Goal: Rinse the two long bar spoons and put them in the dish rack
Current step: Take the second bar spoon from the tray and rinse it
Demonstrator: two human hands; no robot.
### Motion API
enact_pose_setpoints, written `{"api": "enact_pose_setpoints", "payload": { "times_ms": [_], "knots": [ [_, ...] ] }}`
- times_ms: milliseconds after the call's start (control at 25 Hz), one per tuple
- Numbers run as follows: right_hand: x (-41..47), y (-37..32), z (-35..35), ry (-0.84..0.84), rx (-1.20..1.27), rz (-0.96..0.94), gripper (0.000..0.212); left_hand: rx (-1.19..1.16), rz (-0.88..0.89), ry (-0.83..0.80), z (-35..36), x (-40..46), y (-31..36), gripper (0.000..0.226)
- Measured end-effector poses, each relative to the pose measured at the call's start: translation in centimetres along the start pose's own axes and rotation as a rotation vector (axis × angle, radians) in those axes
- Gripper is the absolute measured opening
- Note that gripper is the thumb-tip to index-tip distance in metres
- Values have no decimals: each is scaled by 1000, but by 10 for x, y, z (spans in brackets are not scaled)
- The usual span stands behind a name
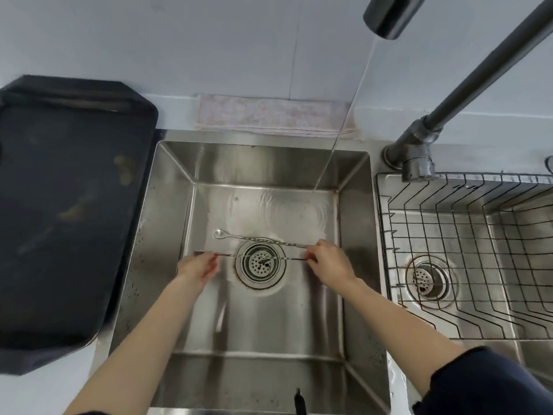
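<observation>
Two long twisted bar spoons lie across the bottom of the left sink [179,181], over the drain [261,262]. The far spoon [257,238] has its bowl at the left. The near spoon [287,258] runs left to right just in front of it. My right hand [329,265] pinches the right ends of both spoons. My left hand [199,269] rests at the left end of the near spoon; whether it grips it is unclear. A thin stream of water [344,124] falls from the faucet [389,16] into the sink's back right. The wire dish rack [466,253] sits in the right sink.
A dark tray [68,205] covers the counter at the left. A folded pale cloth [272,115] lies behind the sink. The faucet's base and handle [416,157] stand between the two sinks. Water ripples over the sink floor.
</observation>
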State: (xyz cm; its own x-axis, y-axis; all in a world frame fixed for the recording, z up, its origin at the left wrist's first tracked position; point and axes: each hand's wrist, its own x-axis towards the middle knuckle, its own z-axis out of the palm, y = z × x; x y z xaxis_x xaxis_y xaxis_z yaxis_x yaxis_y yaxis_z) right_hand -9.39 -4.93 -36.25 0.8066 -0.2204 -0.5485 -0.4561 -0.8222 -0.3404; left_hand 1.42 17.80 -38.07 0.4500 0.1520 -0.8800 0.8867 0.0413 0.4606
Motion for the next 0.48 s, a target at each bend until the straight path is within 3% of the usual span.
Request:
{"api": "enact_pose_setpoints", "payload": {
  "times_ms": [160, 480],
  "knots": [
    [4, 3, 12, -26, -6, 35, 24, 30, -20, 56, -7, 13, -16, 24],
    [7, 5, 18, -13, -37, 91, 26, 387, 21, 58, -9, 27, -29, 30]
  ]
}}
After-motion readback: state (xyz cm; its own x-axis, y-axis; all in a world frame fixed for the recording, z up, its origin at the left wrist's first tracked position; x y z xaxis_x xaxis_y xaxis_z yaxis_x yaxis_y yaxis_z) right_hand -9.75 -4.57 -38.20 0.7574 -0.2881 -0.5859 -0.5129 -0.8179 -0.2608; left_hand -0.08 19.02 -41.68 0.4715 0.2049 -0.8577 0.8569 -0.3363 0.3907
